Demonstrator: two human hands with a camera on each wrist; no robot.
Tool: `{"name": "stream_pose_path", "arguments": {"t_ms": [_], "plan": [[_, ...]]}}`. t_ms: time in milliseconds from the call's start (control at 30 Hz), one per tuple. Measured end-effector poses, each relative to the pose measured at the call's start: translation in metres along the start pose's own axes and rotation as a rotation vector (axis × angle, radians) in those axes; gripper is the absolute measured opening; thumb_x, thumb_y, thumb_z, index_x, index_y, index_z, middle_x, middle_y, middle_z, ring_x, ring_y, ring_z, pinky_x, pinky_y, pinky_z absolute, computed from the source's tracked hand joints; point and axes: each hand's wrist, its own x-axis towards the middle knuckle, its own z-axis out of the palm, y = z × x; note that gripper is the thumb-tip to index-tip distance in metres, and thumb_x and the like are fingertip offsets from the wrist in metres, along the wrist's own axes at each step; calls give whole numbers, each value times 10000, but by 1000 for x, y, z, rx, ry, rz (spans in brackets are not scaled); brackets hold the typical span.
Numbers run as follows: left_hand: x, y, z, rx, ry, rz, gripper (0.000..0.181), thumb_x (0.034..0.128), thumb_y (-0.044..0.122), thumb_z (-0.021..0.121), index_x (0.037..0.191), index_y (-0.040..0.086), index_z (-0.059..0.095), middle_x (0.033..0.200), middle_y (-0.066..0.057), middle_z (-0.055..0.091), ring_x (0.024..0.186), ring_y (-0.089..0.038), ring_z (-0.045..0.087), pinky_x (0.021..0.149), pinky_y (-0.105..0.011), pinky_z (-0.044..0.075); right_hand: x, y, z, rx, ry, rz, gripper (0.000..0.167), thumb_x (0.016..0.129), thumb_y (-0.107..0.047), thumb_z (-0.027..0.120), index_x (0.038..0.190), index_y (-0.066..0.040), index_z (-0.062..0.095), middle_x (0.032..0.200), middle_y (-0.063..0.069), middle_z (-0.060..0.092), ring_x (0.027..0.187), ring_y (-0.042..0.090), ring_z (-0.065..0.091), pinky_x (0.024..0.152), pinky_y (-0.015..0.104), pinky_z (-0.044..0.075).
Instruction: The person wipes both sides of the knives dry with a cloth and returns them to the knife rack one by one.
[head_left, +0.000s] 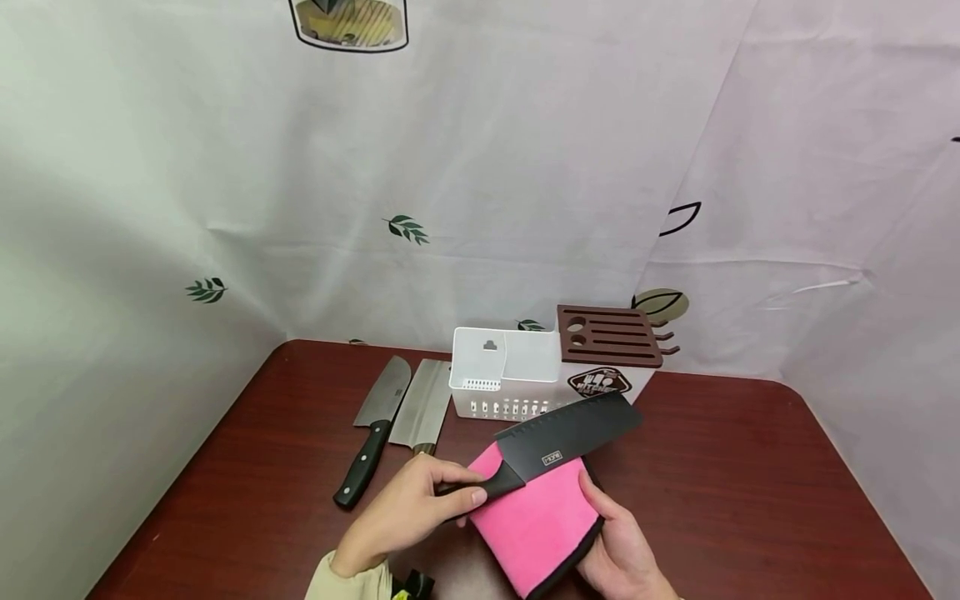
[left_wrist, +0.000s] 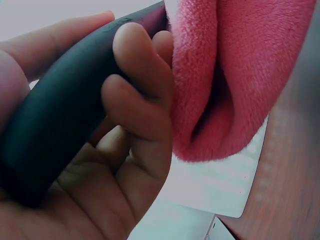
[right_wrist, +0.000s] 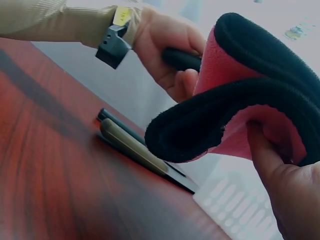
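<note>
A black cleaver is held up by its dark handle, which my left hand grips with fingers curled round it. Its blade points up and to the right in the head view. Behind the blade and handle lies a folded pink cloth with black edging. My right hand grips this cloth at its right side, the thumb on the near face in the head view. In the right wrist view a finger reaches into the cloth's fold. How far the cloth touches the blade's hidden face I cannot tell.
On the red-brown table, a knife with a black handle and a cleaver with a wide steel blade lie at the left. A white rack with a brown slotted top stands at the back, near the white curtain.
</note>
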Motion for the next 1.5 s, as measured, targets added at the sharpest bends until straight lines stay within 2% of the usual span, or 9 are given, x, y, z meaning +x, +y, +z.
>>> {"name": "stream_pose_path", "arguments": {"t_ms": [233,600,1000,1233,1367,1500], "plan": [[0,1,0,4,0,-8,189,957,229,690,1118,183,776,851,72,721,688,-55,635,691,-226,547,1,4,0,4,-4,-1,537,1117,-315,157,1361,-201,622,1376,-32,600,1264,108,521,1133,307,370],[0,1,-1,13,-11,-14,184,961,238,684,1116,199,774,740,54,687,658,-137,651,710,-224,527,0,-4,-3,44,-12,-31,522,1117,-304,173,1340,-179,629,1359,-12,606,1280,128,523,1158,334,352],[0,1,-3,23,-25,-7,177,964,253,680,1105,202,774,711,52,682,668,-120,647,672,-223,509,-6,-20,-7,187,-71,-118,567,1115,-269,140,1357,-100,625,1388,42,598,1301,165,520,1173,344,336],[-1,2,-4,24,-24,-18,190,961,269,686,1113,196,774,675,67,666,669,-62,612,574,-188,433,-11,-32,-9,196,-18,-151,533,1117,-256,187,1346,-98,642,1385,33,606,1294,164,528,1157,356,360],[-1,1,-4,22,-23,-15,192,960,269,687,1111,189,775,667,64,662,669,-55,607,574,-181,428,-14,-39,-9,200,41,-172,491,1114,-249,242,1321,-102,663,1368,26,621,1275,161,543,1131,369,392],[-1,1,-4,25,-21,-9,189,958,262,689,1106,184,777,662,51,664,668,-52,605,573,-179,426,-16,-45,-11,211,46,-174,493,1114,-249,244,1320,-90,663,1372,37,620,1283,172,542,1133,378,390]]}}
